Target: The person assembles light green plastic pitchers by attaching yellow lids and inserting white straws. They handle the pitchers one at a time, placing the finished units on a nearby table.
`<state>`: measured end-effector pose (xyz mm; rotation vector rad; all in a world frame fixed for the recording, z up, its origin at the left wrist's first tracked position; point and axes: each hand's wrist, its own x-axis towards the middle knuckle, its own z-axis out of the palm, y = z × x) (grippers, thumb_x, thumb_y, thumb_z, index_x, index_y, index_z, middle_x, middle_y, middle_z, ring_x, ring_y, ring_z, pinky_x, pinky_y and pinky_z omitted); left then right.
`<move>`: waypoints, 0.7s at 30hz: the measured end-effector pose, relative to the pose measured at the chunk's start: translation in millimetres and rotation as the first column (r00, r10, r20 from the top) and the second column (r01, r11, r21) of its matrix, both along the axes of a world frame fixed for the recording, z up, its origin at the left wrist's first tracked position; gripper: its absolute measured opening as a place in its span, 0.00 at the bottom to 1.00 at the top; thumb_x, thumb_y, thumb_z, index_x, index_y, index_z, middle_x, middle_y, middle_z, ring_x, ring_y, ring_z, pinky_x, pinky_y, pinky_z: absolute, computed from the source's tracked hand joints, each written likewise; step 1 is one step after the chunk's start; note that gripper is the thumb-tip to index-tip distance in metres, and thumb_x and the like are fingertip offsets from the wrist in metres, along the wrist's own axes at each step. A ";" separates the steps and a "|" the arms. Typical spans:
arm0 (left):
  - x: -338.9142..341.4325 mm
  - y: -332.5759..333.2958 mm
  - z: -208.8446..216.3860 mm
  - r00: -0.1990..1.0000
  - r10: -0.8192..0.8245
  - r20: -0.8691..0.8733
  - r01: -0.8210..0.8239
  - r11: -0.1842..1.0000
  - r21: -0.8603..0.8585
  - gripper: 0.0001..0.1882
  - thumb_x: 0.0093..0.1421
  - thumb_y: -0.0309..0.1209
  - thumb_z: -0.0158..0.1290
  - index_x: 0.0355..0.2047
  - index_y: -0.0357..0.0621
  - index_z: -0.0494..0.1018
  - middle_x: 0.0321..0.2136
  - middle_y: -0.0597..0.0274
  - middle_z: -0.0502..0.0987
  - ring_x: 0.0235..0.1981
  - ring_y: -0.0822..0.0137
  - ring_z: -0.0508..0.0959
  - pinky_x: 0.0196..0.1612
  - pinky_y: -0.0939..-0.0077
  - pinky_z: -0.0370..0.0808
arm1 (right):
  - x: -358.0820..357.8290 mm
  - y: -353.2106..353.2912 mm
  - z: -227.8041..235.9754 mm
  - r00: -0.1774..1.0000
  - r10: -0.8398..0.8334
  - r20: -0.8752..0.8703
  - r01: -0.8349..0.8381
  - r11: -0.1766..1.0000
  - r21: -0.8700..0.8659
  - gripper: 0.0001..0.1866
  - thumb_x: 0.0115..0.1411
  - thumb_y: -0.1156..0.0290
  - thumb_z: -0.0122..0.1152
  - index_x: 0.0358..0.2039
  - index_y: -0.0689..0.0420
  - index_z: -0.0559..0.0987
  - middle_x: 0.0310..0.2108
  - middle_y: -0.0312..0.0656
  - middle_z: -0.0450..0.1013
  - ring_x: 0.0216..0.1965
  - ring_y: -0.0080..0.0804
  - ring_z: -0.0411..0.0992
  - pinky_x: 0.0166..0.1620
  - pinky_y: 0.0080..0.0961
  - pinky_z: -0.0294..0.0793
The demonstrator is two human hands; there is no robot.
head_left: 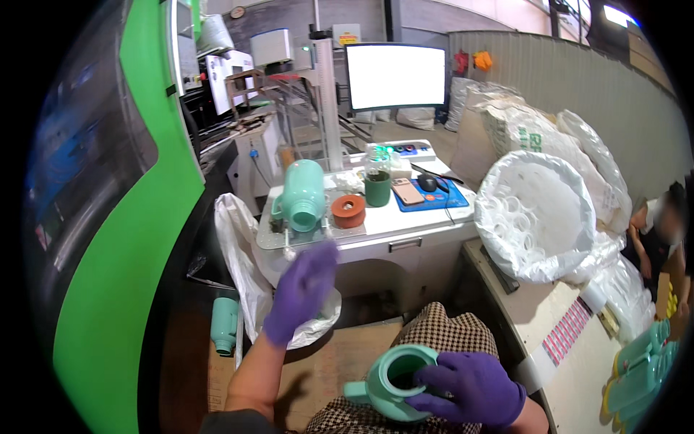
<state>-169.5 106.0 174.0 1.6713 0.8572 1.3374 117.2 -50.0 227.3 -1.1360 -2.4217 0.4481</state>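
Jug (384, 387), one in right hand (473, 389), one on desk (394, 223)

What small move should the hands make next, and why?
Probably bring the left hand down to steady the handled teal jug. Only the right hand holds it, with fingers at its open mouth, over the checkered cloth on the lap, while the left is raised and appears empty.

The mint-green jug (390, 398) is held at its rim by the right hand (473, 387), over the lap (448, 327), wide round mouth upward, interior dark, a stubby projection pointing left.
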 end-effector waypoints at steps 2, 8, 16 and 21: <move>1.3 -76.3 -0.2 0.919 -0.309 -0.244 0.347 0.929 0.129 0.39 0.59 0.44 0.63 0.65 0.38 0.63 0.61 0.44 0.68 0.62 0.49 0.70 0.63 0.57 0.67 | -12.8 2.7 11.9 0.999 -0.024 0.043 0.016 0.985 0.172 0.15 0.56 0.54 0.69 0.34 0.51 0.80 0.24 0.37 0.73 0.21 0.34 0.74 0.25 0.30 0.71; 40.7 -68.0 -20.5 0.812 -0.421 -0.404 0.533 0.818 0.218 0.39 0.42 0.35 0.71 0.57 0.43 0.71 0.56 0.49 0.73 0.56 0.54 0.75 0.59 0.57 0.71 | -40.1 -6.4 49.2 0.993 -0.095 0.074 0.046 0.867 0.495 0.15 0.56 0.56 0.68 0.36 0.53 0.80 0.26 0.38 0.73 0.22 0.32 0.74 0.26 0.29 0.73; 101.6 9.1 -27.2 0.697 -0.700 0.153 0.717 0.674 -0.179 0.22 0.39 0.39 0.69 0.26 0.37 0.72 0.49 0.45 0.76 0.49 0.53 0.78 0.53 0.60 0.74 | 44.8 -81.1 73.2 0.985 -0.059 0.160 0.047 0.996 0.077 0.14 0.55 0.60 0.70 0.39 0.53 0.82 0.30 0.39 0.76 0.27 0.30 0.76 0.31 0.28 0.75; 154.9 25.4 -91.4 0.576 -0.814 -0.077 0.726 0.553 -0.410 0.57 0.39 0.54 0.70 0.66 0.39 0.62 0.55 0.56 0.69 0.56 0.63 0.70 0.61 0.68 0.64 | 89.8 -182.9 79.5 0.962 -0.192 0.193 0.262 0.847 -0.462 0.15 0.55 0.62 0.71 0.40 0.53 0.83 0.33 0.40 0.78 0.29 0.28 0.77 0.33 0.27 0.76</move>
